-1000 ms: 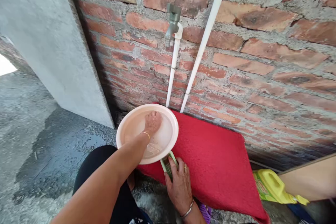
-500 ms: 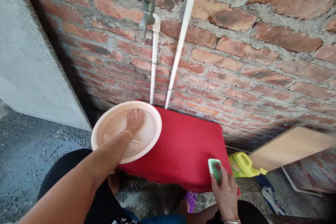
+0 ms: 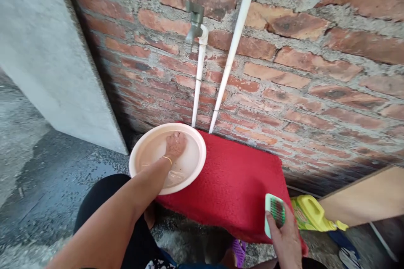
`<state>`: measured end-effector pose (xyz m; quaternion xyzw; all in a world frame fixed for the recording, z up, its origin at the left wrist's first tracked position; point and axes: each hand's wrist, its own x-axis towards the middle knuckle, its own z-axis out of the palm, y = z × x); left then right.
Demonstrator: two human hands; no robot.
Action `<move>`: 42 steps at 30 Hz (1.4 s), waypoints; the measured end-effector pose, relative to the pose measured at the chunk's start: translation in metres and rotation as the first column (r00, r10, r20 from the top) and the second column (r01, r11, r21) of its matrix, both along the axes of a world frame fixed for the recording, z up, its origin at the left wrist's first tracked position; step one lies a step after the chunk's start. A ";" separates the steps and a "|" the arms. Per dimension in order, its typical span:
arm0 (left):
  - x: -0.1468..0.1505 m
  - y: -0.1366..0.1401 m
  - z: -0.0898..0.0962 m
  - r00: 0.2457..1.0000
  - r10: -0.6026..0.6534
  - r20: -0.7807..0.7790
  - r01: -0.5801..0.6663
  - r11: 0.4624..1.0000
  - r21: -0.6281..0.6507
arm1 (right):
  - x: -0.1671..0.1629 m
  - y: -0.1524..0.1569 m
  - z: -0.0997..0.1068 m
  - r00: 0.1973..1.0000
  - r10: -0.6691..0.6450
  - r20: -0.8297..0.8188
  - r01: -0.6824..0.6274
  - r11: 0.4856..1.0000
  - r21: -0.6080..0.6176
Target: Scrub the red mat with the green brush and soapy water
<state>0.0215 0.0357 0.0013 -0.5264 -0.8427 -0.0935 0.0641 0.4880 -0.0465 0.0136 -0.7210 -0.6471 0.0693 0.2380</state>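
Lean hard and your left hand (can't tell its grip) could tip that round pale-pink plastic basin, right hand clutching a rectangular mint-green plastic brush to its right.

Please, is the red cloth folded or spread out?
Spread out. The red cloth lies broad and flat, with no folded layers showing; the basin covers its left part.
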 end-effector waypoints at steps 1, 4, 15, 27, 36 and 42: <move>0.000 0.000 0.000 1.000 0.003 0.001 -0.003 1.000 0.004 | -0.023 0.000 -0.001 0.996 0.084 -0.039 -0.085 0.996 -0.022; -0.001 0.001 -0.001 1.000 0.013 -0.005 -0.013 1.000 0.005 | -0.098 -0.002 0.003 0.960 0.268 -0.083 -0.277 0.951 -0.134; -0.003 -0.001 -0.002 1.000 -0.007 -0.013 0.007 1.000 0.000 | -0.256 0.016 0.029 0.813 0.548 0.197 -0.457 0.810 -0.368; -0.004 -0.001 -0.003 1.000 -0.009 0.003 0.009 1.000 0.001 | -0.124 0.048 0.027 0.911 0.260 0.321 -0.141 0.927 -0.349; -0.002 -0.003 0.004 1.000 -0.004 -0.012 0.004 1.000 -0.017 | 0.051 0.056 0.024 0.921 -0.154 0.357 0.272 0.912 -0.308; 0.001 -0.002 0.004 1.000 -0.003 -0.017 0.003 1.000 -0.020 | 0.050 0.054 0.030 0.930 -0.213 0.299 0.282 0.936 -0.211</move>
